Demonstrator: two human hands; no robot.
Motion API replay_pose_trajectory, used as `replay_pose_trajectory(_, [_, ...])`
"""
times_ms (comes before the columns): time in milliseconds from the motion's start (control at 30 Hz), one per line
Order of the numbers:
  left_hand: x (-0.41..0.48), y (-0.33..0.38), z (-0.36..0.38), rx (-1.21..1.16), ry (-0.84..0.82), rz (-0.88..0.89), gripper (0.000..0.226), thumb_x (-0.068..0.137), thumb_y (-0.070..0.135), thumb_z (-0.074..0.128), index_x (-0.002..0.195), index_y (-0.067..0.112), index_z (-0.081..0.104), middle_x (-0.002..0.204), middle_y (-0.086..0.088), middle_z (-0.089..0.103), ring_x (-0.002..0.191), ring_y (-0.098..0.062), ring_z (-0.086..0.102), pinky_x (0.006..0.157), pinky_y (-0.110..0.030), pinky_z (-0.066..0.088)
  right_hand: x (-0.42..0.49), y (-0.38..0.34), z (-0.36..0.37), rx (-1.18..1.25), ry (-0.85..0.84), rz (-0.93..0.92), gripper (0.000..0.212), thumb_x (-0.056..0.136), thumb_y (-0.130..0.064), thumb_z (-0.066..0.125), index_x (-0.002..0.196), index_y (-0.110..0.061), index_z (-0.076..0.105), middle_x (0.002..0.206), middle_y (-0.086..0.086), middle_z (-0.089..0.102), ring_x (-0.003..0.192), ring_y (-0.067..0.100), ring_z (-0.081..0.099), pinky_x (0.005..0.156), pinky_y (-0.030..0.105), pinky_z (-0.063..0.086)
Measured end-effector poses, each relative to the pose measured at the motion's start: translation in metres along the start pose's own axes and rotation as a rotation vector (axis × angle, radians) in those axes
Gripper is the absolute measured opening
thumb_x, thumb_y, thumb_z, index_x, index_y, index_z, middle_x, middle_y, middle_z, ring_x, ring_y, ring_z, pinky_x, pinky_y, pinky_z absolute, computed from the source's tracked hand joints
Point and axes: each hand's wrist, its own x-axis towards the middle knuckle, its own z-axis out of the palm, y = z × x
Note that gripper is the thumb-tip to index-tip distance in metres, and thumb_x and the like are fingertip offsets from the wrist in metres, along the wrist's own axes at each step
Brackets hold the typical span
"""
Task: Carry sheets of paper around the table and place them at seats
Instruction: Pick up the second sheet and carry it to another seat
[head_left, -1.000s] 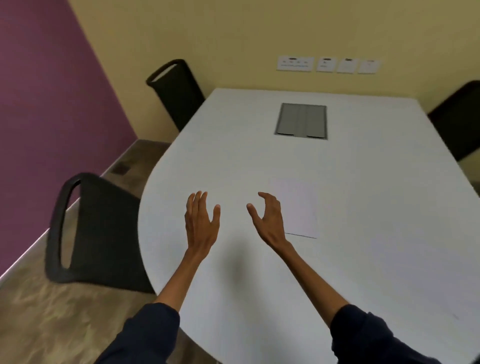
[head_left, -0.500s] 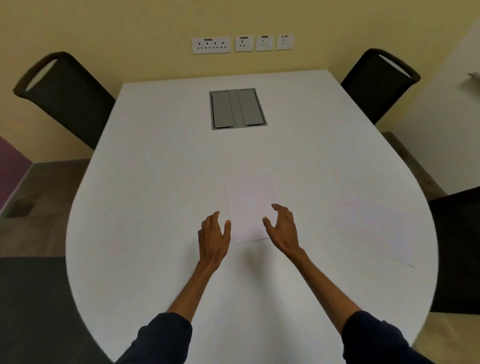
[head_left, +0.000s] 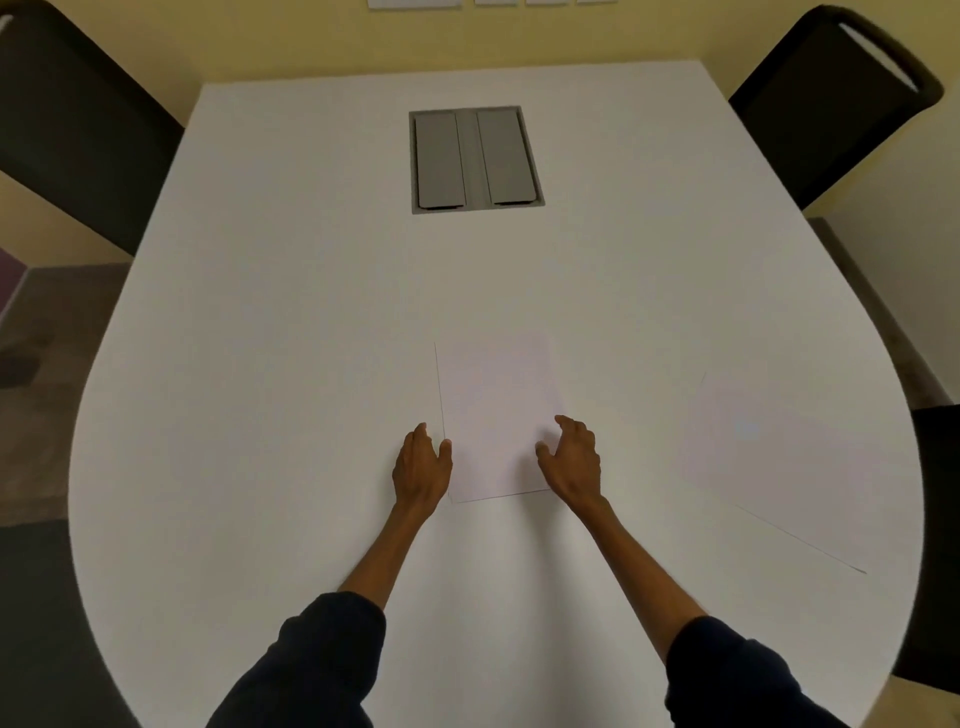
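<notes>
White tabletop (head_left: 291, 395): rounded at the near end, squared at 12 o'clock against a yellow wall, filling most of the view. Black chairs at the far corners: one at 10 o'clock (head_left: 78, 124), one at 2 o'clock (head_left: 826, 104), the latter with an open slot in its backrest. Edge of a further dark chair (head_left: 935, 545) at 4 o'clock, cut by the frame. Grey hatch (head_left: 475, 158) with two closed flaps set flush into the tabletop at 12 o'clock, well apart from the paper.

Sheet of paper (head_left: 498, 415) lying flat near centre, long side running toward 12 o'clock, near edge and left edge marked by a thin shadow line. Second sheet (head_left: 763, 457) flat at 3 o'clock, turned at an angle, near the tabletop rim, apart from the first; outline faint against the white surface.

Dark sleeves to mid-forearm on both arms. Left hand (head_left: 422, 467) just beside the centre sheet's left edge near its near corner, thumb tip at that edge, fingers loosely apart; contact with the paper cannot be confirmed. Right hand (head_left: 571, 460) over the sheet's near right corner, fingers spread and curled, thumb over the paper. Neither grip clamped on anything; sheet not lifted.
</notes>
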Motion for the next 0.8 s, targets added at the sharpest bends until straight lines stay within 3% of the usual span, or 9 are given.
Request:
replay_pose_trajectory(200, [0.022, -0.003, 0.026, 0.019, -0.074, -0.099, 0.057, 0.097, 0.027, 0.054, 0.146, 0.005, 0.036, 0.143, -0.014, 0.049, 0.133, -0.03, 0.046, 0.111, -0.042, 0.038, 0.025, 0.012, 0.019, -0.092, 0.018, 0.14, 0.066, 0.089, -0.034, 0.062, 0.142, -0.005, 0.035, 0.143, 0.013, 0.039, 0.134, 0.031, 0.033, 0.097, 0.046, 0.042])
replay_pose_trajectory(600, [0.022, 0.005, 0.045, -0.128, 0.11, -0.128, 0.04, 0.087, 0.014, 0.068, 0.125, 0.008, 0.054, 0.121, -0.01, 0.061, 0.11, -0.027, 0.061, 0.098, -0.047, 0.048, 0.031, 0.013, 0.037, -0.122, 0.085, 0.188, 0.068, 0.085, -0.029, 0.067, 0.142, -0.009, 0.035, 0.141, 0.01, 0.04, 0.13, 0.029, 0.036, 0.096, 0.045, 0.041])
replay_pose_trajectory(800, [0.026, 0.013, 0.043, -0.165, 0.16, -0.169, 0.029, 0.086, 0.021, 0.072, 0.109, 0.007, 0.061, 0.109, -0.01, 0.067, 0.099, -0.029, 0.065, 0.09, -0.044, 0.052, 0.032, 0.011, 0.036, -0.071, 0.158, 0.156, 0.046, 0.088, -0.024, 0.064, 0.129, -0.013, 0.049, 0.128, 0.007, 0.051, 0.123, 0.027, 0.044, 0.091, 0.04, 0.039])
